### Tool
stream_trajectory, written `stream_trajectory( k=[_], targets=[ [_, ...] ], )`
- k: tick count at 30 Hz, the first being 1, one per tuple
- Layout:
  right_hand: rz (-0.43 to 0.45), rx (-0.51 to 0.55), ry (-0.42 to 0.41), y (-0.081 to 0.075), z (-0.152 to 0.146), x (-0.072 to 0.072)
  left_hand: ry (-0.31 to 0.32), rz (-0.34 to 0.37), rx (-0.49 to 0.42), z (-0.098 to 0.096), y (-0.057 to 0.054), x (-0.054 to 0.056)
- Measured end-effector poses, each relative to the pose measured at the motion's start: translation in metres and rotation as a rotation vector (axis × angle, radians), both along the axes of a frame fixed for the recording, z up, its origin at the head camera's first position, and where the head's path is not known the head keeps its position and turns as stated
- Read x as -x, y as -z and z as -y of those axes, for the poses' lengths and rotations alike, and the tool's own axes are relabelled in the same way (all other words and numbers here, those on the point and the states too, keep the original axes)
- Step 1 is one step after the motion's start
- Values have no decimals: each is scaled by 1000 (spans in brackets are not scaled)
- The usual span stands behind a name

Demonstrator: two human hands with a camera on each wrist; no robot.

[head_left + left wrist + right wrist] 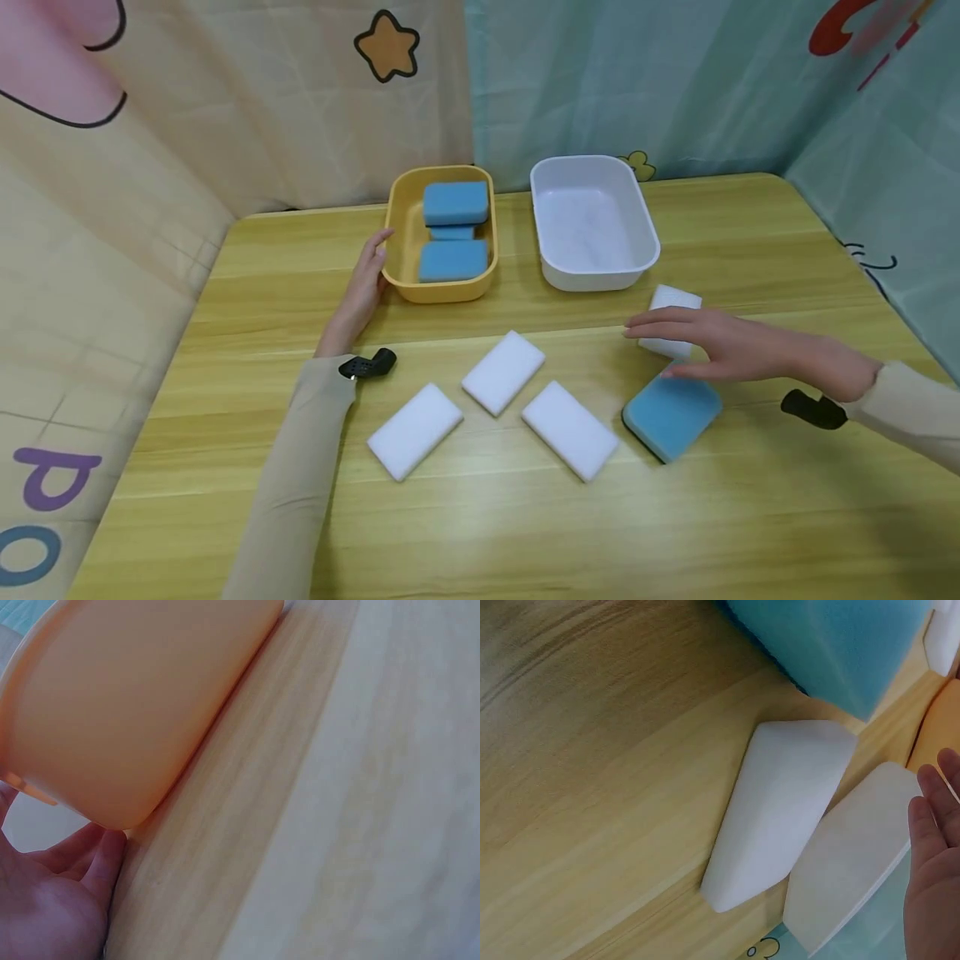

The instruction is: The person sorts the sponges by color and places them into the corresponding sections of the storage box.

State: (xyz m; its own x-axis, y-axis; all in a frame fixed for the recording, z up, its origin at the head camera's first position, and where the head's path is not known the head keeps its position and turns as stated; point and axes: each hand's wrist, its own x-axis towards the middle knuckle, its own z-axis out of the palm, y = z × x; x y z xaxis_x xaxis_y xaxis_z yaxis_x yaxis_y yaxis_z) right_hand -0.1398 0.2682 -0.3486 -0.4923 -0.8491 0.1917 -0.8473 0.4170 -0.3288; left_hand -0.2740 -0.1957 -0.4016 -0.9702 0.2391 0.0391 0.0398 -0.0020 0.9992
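My left hand (360,287) rests against the left side of a yellow plastic bin (442,293), fingertips right at its rim; in the left wrist view the fingers touch the bin's lower corner. Inside that bin lie blue sponges (454,204), two on top and part of another beneath. Over on the right, my right hand (716,343) hovers palm down with fingers extended and nothing in them. Under it are a white sponge (677,297), partly hidden by the fingers, and a blue sponge (670,419) with a dark underside, near the thumb.
Three more white sponges (503,372) lie on the middle of the wooden table (480,533). To the right of the yellow bin stands a white bin (596,282). Printed curtains (300,108) hang behind the table and at both sides.
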Motion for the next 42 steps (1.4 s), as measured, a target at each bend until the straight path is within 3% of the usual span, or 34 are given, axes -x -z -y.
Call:
stream_trajectory(
  k=[13, 22, 28, 42],
  targets=[
    [17, -68, 11, 16, -13, -25, 14, 0, -1, -5, 3, 0],
    [0, -18, -47, 27, -23, -38, 9, -23, -1, -6, -1, 2],
    [-23, 80, -100, 37, -24, -41, 0, -14, 13, -4, -3, 0],
    [-36, 11, 22, 46, -24, -51, -4, 27, 13, -1, -1, -1]
  ],
)
